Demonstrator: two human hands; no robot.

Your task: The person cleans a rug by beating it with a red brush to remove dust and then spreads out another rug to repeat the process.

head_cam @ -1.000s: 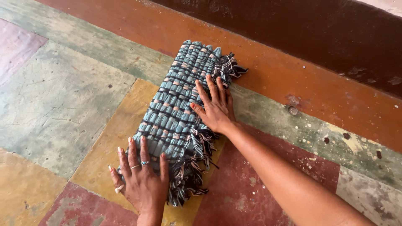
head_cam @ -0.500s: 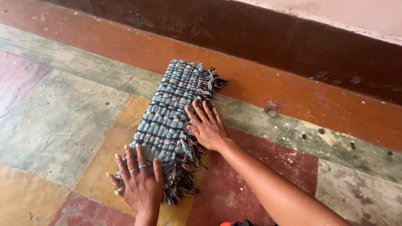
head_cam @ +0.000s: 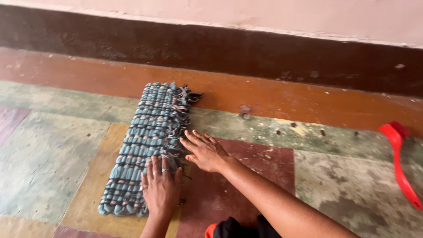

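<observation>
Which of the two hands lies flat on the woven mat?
The left hand, with rings, lies on the blue mat; the right hand rests at its fringed edge.

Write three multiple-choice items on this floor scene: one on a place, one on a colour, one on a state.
1. Where does the red brush lie?
A. on the mat
B. on the floor at the far right, apart from the mat
C. in the left hand

2. What is the main colour of the woven mat?
A. blue-grey
B. bright yellow
C. white

3. How is the left hand set?
A. clenched in a fist in the air
B. pinching the brush
C. flat, fingers spread, on the mat's near fringed edge

Answers:
1 B, the brush rests on the floor near the picture's right edge.
2 A, its woven strips are blue-grey with small pale accents.
3 C, the palm lies flat on the mat; the right hand lies flat beside it.
</observation>
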